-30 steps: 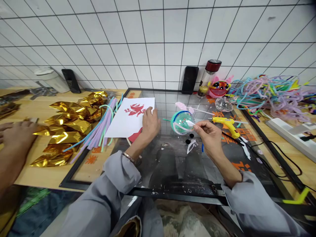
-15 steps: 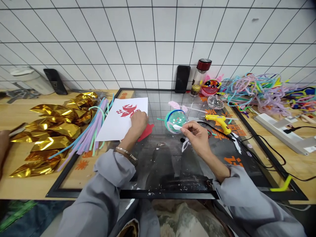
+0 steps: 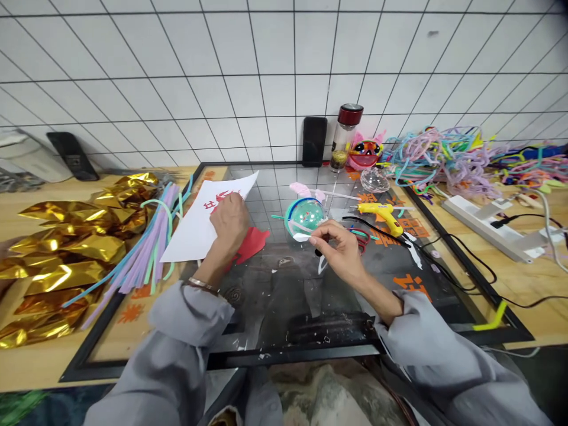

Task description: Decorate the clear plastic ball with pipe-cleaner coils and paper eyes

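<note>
My left hand (image 3: 228,222) grips the near edge of a white sheet with a red print (image 3: 197,228) and lifts it off the glass-topped board (image 3: 284,296). A red paper piece (image 3: 251,244) lies partly under that sheet. My right hand (image 3: 337,248) pinches a small white paper scrap (image 3: 306,236) against the base of a clear teal ball wound with a blue pipe cleaner (image 3: 304,215). Black and white paper bits lie just right of my right hand.
A yellow glue gun (image 3: 380,214) with a black cord lies right of the ball. Gold foil bags (image 3: 66,242) and pastel pipe cleaners (image 3: 146,251) fill the left. A tangle of pipe cleaners (image 3: 448,160), a power strip (image 3: 492,234), a bottle (image 3: 345,135) and a phone (image 3: 314,141) stand behind.
My left hand slid left and raised the white sheet, baring the red piece. My right hand lowered the white scrap to the ball's base. Another person's hand left the view at far left.
</note>
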Available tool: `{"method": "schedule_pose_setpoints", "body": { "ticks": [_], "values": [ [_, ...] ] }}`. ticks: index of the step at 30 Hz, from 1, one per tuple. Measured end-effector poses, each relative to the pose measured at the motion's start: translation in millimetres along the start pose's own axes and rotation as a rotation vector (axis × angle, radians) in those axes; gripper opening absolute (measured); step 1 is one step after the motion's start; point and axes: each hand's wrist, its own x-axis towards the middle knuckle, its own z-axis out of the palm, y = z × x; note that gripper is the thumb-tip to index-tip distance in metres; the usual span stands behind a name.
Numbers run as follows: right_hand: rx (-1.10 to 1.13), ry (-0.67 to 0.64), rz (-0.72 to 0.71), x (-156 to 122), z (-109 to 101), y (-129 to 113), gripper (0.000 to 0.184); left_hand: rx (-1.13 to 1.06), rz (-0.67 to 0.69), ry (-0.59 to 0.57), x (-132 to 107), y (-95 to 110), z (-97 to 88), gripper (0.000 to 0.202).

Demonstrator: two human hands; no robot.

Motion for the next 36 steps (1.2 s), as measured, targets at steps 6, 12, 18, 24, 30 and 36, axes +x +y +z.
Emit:
{"method": "schedule_pose_setpoints", "body": {
  "ticks": [6,12,18,24,30,36],
  "values": [
    [0.03,-0.023,0.079,-5,3,-3,0.007,0.035,0.131,0.008,-21,15,-27.9,0.029],
    [0.137,-0.018,0.166,-6,5,-3,0.011,-0.083,0.24,0.083,-40,31,-38.6,0.023],
    [0.155,-0.013,0.184,-5,5,-3,0.012,-0.241,0.158,0.156,-34,18,-44.9,0.017],
    [0.165,0.003,0.184,-6,4,0,0.012,-0.24,0.1,0.143,-29,10,-49.8,0.018],
    [0.161,0.004,0.186,-6,1,5,0.011,-0.127,0.141,-0.109,-42,23,-41.0,0.021],
    [0.136,0.012,0.204,-6,0,4,0.013,-0.667,0.088,-0.092,-54,23,-26.8,0.03]
  ]
}}
